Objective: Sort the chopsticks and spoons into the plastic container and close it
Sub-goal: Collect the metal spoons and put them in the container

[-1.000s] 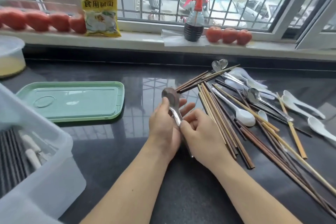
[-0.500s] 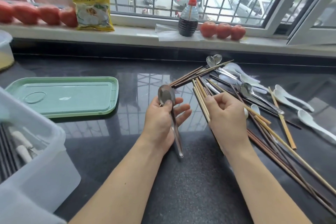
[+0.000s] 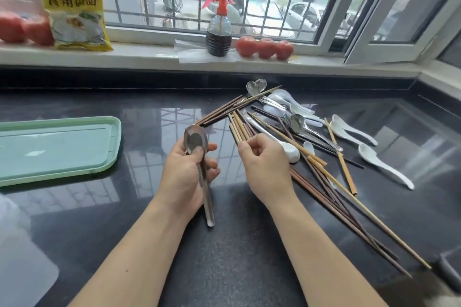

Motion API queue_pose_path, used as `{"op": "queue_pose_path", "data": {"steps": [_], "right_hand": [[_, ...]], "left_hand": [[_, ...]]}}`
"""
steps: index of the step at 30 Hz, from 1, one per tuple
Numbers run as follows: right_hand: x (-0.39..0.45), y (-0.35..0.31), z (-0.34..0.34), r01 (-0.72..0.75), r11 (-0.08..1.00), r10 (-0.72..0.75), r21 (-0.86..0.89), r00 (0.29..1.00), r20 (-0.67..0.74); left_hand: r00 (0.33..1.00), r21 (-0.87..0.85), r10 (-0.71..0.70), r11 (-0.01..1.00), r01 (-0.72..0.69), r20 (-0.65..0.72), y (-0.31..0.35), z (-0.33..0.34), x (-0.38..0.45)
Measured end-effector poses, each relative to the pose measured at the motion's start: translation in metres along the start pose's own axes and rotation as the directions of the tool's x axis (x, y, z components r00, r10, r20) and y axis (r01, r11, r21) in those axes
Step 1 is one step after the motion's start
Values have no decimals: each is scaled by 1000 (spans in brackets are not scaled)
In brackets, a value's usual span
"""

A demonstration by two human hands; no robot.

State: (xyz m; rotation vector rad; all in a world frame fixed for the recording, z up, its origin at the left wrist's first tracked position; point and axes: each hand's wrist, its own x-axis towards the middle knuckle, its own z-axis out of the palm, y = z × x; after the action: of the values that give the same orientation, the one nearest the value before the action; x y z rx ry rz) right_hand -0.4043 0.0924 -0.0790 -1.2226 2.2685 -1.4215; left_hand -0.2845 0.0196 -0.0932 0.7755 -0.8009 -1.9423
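My left hand (image 3: 185, 177) grips stacked metal spoons (image 3: 197, 142) by the handle, bowls up, over the dark counter. My right hand (image 3: 264, 167) is to its right, with fingers curled on the near ends of light bamboo chopsticks (image 3: 237, 129) in the pile. Dark and light chopsticks (image 3: 331, 197) fan out to the right, mixed with metal spoons (image 3: 299, 124) and white ceramic spoons (image 3: 384, 167). Only a corner of the translucent plastic container (image 3: 17, 244) shows at lower left. Its green lid (image 3: 62, 147) lies flat on the left.
On the windowsill stand a spray bottle (image 3: 219, 32), three tomatoes (image 3: 264, 47), a yellow packet (image 3: 74, 12) and more tomatoes (image 3: 22, 30). An open window frame (image 3: 399, 20) juts in at the right. The counter (image 3: 224, 269) runs on toward me.
My right hand let go of the spoons and moved right onto the chopstick ends. My left hand kept the spoons. The view shifted right, leaving only a corner of the container in view.
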Motion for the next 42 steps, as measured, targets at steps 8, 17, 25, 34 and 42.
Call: {"op": "queue_pose_path", "data": {"steps": [8, 17, 25, 34, 42], "right_hand": [[93, 47, -104, -234, 775, 126, -588, 968, -219], [120, 86, -121, -134, 658, 126, -741, 990, -67], [121, 81, -111, -109, 666, 92, -738, 994, -64], [22, -32, -5, 187, 980, -152, -69, 927, 343], [37, 4, -11, 114, 991, -111, 72, 993, -51]], "left_hand": [[995, 11, -85, 996, 84, 55, 4, 0, 3], [990, 113, -101, 990, 89, 101, -3, 7, 5], [972, 34, -145, 989, 141, 182, 3, 8, -3], [991, 132, -28, 991, 10, 134, 1, 16, -9], [999, 238, 54, 970, -54, 5, 10, 9, -8]]}}
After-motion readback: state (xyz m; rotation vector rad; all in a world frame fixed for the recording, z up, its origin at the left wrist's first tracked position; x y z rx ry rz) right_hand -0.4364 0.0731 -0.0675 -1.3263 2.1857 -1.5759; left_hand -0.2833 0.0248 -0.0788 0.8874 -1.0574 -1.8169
